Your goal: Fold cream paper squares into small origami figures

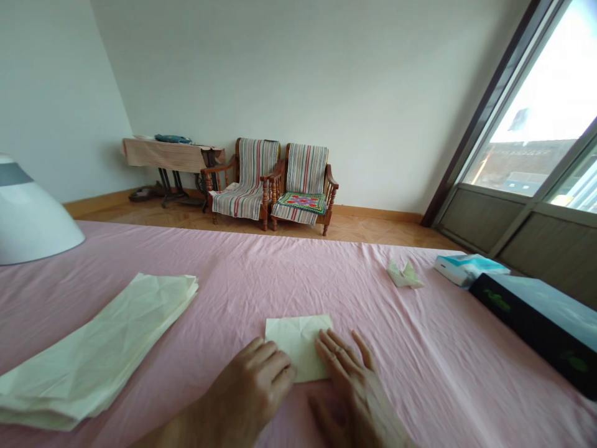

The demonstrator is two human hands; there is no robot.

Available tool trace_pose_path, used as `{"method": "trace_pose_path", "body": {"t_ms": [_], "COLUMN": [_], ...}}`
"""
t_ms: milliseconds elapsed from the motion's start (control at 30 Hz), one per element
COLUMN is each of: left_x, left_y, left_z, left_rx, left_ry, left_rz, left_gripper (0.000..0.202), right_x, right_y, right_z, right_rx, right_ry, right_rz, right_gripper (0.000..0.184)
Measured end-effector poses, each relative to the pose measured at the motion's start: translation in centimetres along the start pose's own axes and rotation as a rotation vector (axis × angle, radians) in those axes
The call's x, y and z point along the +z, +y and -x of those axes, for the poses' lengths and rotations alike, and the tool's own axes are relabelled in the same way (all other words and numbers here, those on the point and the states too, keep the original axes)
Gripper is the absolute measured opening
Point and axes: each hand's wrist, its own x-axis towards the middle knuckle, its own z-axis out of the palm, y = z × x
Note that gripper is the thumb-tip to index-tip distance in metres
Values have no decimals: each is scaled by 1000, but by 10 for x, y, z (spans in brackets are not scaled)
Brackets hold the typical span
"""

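Observation:
A small folded sheet of pale yellow-green paper (298, 345) lies flat on the pink cloth (224, 298) in front of me, with faint crease lines across it. My left hand (261, 382) is closed at its left edge, the fingers curled over the paper and their tips partly hidden. On the right edge rests my right hand (349, 373), its fingers stretched out flat and the thumb apart, near the bottom. To the left is a stack of larger creased pale sheets (102, 348). A small folded paper piece (403, 274) stands farther off at the right.
A black box (536, 330) and a blue-and-white tissue pack (471, 269) lie at the right. A white rounded object (37, 218) stands at the far left. Beyond the cloth's far edge are two wooden armchairs (303, 180) and a covered side table (163, 155).

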Motion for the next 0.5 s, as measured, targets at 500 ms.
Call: {"method": "trace_pose_path", "body": {"t_ms": [500], "left_x": [4], "left_y": [-24], "left_z": [0], "left_rx": [16], "left_ry": [517], "left_rz": [165], "left_gripper": [22], "right_x": [-40], "right_y": [8], "right_z": [-21], "right_rx": [-89], "right_ry": [65], "right_rz": [-52], "right_gripper": [49]}}
